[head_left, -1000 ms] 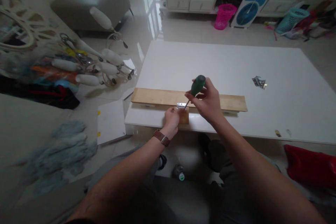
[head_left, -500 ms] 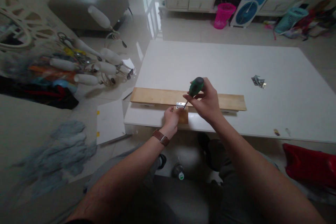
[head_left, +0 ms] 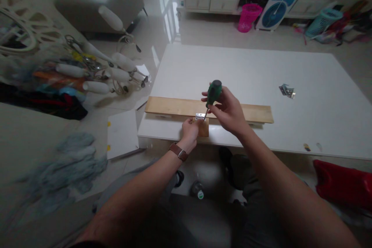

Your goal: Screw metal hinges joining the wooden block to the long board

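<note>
My right hand [head_left: 231,112] holds a screwdriver by its green and black handle [head_left: 214,92], with a couple of fingers loosened from the far side. The shaft points down to a silver metal hinge [head_left: 200,116]. That hinge lies where a long wooden board [head_left: 174,105] meets a small wooden block [head_left: 204,130]. My left hand [head_left: 190,131], with a brown watch strap [head_left: 178,152] at the wrist, is closed at the block and the hinge's near leaf. Its fingertips partly cover that leaf; any screw there is too small to make out.
The white tabletop [head_left: 247,69] carries a small pile of metal hinges [head_left: 287,90] at the right and small bits [head_left: 307,147] near its front edge. A red plastic stool-like item [head_left: 343,184] stands at the lower right. A lamp with white shades [head_left: 110,17] lies left.
The screwdriver handle has tilted slightly left and stands more upright. Fingers of my right hand have spread from around it. My left hand stays in place.
</note>
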Demonstrator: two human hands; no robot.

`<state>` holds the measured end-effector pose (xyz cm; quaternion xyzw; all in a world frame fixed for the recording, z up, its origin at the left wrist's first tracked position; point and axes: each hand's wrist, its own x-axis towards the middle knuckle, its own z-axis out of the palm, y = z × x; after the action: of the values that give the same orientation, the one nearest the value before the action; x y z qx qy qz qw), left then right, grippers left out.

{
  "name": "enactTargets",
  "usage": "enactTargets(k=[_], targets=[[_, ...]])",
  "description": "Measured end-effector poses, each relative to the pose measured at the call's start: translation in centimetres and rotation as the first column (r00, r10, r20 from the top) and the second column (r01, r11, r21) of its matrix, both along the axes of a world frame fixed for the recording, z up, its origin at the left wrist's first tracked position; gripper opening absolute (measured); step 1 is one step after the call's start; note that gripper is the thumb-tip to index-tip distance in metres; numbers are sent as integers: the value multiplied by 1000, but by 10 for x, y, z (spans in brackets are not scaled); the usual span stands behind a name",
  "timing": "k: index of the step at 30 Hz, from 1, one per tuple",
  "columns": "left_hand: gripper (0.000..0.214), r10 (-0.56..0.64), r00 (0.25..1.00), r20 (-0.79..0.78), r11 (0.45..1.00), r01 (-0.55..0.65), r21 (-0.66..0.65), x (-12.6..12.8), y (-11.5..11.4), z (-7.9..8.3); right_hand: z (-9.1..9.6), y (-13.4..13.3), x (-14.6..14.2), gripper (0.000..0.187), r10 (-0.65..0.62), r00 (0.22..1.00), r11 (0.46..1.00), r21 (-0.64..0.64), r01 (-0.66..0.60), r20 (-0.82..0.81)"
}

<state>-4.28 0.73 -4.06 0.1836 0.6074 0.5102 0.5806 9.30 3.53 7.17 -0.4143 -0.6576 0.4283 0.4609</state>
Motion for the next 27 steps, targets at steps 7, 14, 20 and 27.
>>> enactTargets(k=[7,14,20,27], targets=[[27,-26,1000,4,999,26,46,0,0,0,-4,-1,-5,36,-241,959,962,166,216,149],[32,-23,1000,1,999,23,25,-1,0,-2,-1,-2,-6,47,-162,986,987,27,161,38],[27,-2,999,-43,1000,2,7,0,0,-1,2,-3,-3,54,-24,999,1000,-2,24,29],[25,-33,999,11,999,32,35,0,-1,3,-2,-1,-4,37,-193,976,977,109,181,104]])
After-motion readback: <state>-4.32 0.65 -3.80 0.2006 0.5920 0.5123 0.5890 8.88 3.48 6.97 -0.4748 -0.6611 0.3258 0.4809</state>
